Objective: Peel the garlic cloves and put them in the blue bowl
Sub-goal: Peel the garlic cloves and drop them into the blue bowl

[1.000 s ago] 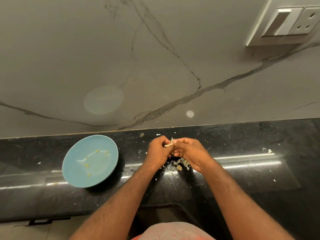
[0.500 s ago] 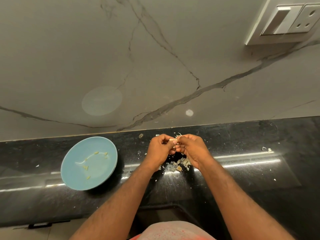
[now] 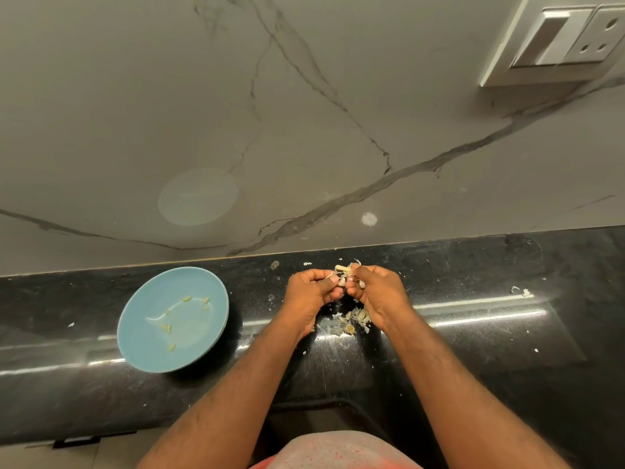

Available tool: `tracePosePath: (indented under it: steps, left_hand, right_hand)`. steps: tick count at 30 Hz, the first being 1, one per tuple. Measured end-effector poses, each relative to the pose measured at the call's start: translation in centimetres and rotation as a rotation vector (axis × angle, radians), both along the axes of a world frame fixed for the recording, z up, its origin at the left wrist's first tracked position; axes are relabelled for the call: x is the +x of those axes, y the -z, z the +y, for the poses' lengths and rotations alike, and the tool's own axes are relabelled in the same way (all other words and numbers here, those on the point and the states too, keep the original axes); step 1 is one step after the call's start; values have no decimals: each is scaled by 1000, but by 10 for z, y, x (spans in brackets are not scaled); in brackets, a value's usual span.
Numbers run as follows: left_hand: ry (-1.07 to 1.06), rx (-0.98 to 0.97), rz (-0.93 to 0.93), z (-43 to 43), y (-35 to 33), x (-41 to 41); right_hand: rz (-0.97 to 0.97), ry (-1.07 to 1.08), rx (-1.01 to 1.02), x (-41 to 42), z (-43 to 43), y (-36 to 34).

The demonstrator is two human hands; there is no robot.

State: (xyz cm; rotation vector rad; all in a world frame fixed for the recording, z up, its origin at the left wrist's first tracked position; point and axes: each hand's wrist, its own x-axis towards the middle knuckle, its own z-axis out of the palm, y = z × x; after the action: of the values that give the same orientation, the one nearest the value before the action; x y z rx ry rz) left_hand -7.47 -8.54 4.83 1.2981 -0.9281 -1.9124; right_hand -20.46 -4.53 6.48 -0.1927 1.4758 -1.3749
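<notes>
One blue bowl (image 3: 142,346) holds six peeled cloves (image 3: 171,347) on one black counter (image 3: 473,350). Two hands, the left hand (image 3: 309,296) and the right hand (image 3: 378,294), pinch one clove (image 3: 341,269) above one heap of skins (image 3: 353,318). One switch plate (image 3: 554,42) is on the wall.

Bowl (image 3: 135,333) left of hands (image 3: 341,292)

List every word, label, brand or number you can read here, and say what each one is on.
None: nothing in this view can be read.
The switch and socket plate shows no legible marking.
The blue bowl is plain.
The black counter and marble wall carry only specks and veins.
</notes>
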Motion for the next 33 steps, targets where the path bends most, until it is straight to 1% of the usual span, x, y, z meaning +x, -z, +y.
tracePosePath:
  steps: [2, 4, 6, 8, 10, 14, 17, 19, 21, 23, 25, 27, 30, 33]
  left_hand:
    - [-19, -43, -92, -1, 4, 1]
    - [-8, -81, -163, -3, 5, 3]
    - [27, -87, -182, -4, 5, 4]
    - [52, -57, -162, -3, 3, 3]
    - [46, -28, -120, -3, 1, 2]
    - [10, 54, 26, -4, -3, -1]
    - [92, 98, 155, -2, -6, 1]
    - [154, 67, 138, 0, -5, 1]
    - [166, 19, 46, 1, -4, -2]
    - [157, -19, -56, 1, -3, -4]
    - [120, -32, -136, -1, -2, -3]
    - [64, 4, -146, -3, 0, 0]
    - [12, 109, -50, -7, -3, 2]
    - [-24, 196, 73, -6, -8, 2]
  right_hand:
    - [37, 20, 1, -3, -1, 1]
    - [130, 5, 12, -8, 0, 1]
    - [223, -14, 30, -11, 1, 0]
    - [251, -42, 46, -12, 3, 0]
    - [194, -93, 45, -10, 4, -2]
    - [-5, -147, -8, -7, 7, -11]
    - [-83, -191, -36, -7, 8, -15]
    - [-68, -196, -23, -7, 7, -15]
    - [-26, -178, 1, -6, 5, -13]
    - [20, -107, 13, -7, 3, -8]
    - [127, -66, 28, -13, 1, -5]
    - [308, -136, 62, -18, 1, -3]
    - [563, -256, 111, -20, 0, 1]
    - [960, -380, 203, -15, 1, -4]
